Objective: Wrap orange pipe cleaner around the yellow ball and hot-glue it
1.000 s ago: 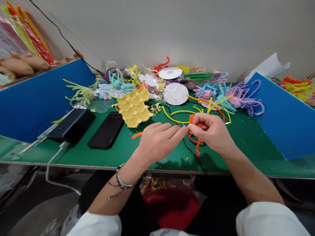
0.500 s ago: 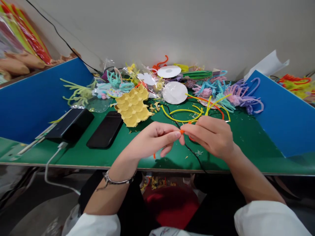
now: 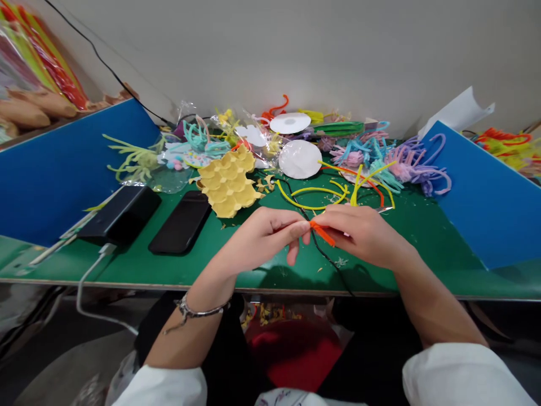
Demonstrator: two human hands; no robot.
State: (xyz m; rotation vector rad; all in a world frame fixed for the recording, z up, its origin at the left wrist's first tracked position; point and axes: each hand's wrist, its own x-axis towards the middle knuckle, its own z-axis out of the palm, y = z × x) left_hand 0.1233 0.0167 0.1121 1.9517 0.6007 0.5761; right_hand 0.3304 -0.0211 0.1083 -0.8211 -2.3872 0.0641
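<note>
Fingertips meet above the near edge of the table (image 3: 422, 248): your left hand (image 3: 262, 237) pinches one end of the orange stem (image 3: 322, 233) between thumb and forefinger, its other fingers hanging loose. Your right hand (image 3: 363, 234) is closed on the rest, thumb and forefinger tight at the bend. The stem hangs clear of the table, touching only your hands (a black cable (image 3: 333, 265) runs just under it). Judging by that single kink, the shaping looks early; how much sits inside your right palm cannot be told. Yellow stems (image 3: 313, 197) lie untouched just beyond your knuckles.
</note>
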